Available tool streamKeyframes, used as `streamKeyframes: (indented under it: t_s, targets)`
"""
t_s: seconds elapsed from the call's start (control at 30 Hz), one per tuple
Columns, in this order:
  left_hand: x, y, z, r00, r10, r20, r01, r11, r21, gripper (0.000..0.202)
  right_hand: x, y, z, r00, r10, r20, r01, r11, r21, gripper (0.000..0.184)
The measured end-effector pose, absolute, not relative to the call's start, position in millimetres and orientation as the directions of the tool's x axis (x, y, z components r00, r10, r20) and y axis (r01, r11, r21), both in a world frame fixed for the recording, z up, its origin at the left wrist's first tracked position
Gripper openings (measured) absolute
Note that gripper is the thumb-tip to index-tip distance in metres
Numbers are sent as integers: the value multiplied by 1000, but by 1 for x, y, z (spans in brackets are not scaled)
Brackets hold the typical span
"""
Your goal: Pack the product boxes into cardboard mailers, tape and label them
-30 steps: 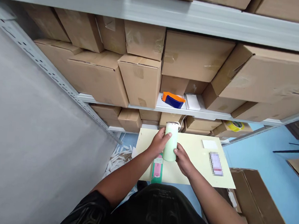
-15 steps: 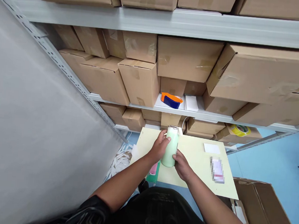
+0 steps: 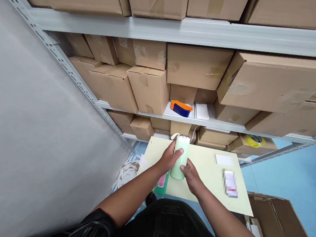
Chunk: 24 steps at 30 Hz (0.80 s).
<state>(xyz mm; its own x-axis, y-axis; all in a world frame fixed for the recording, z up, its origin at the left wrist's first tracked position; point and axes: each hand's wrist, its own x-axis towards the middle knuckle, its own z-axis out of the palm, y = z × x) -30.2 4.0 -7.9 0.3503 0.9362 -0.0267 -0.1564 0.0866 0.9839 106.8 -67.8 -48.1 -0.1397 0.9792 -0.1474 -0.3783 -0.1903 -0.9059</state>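
I hold a pale green cylindrical bottle (image 3: 179, 156) in both hands over a small cream table (image 3: 210, 181). My left hand (image 3: 168, 158) wraps its left side, thumb lying across the body. My right hand (image 3: 190, 174) grips its lower end from the right. The bottle's white top end points away from me, toward the shelves. A green and pink package (image 3: 162, 179) lies on the table's left edge, partly hidden under my left wrist.
A white card (image 3: 224, 160) and a blurred pink item (image 3: 230, 183) lie on the table's right side. Metal shelves ahead are packed with cardboard boxes (image 3: 197, 67); an orange and blue tape dispenser (image 3: 181, 107) sits there. An open carton (image 3: 280, 226) stands at right, white scraps (image 3: 125, 169) at left.
The view has tilted slightly upward. My left thumb has slid across the bottle's front, and the bottle has turned a little more upright between my hands.
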Motion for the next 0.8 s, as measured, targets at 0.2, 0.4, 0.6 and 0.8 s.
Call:
streamKeyframes:
  t_s: [0.2, 0.4, 0.6, 0.8]
  targets:
    - [-30, 4, -10, 360, 933, -11, -238, 103, 966, 74, 108, -70, -55, -30, 989, -143, -329, -145, -933, 51]
    - [-30, 6, -7, 413, 910, -24, -198, 115, 973, 51, 109, -69, -49, -163, 968, -188, -413, -240, -878, 47]
    - [-32, 5, -9, 383, 923, 33, -24, -26, 999, 59, 108, -69, -49, -7, 995, -98, -315, -95, -944, 48]
    - [-27, 2, -8, 365, 931, 23, -197, 53, 979, 64, 113, -71, -51, -199, 964, -177, -422, -247, -872, 42]
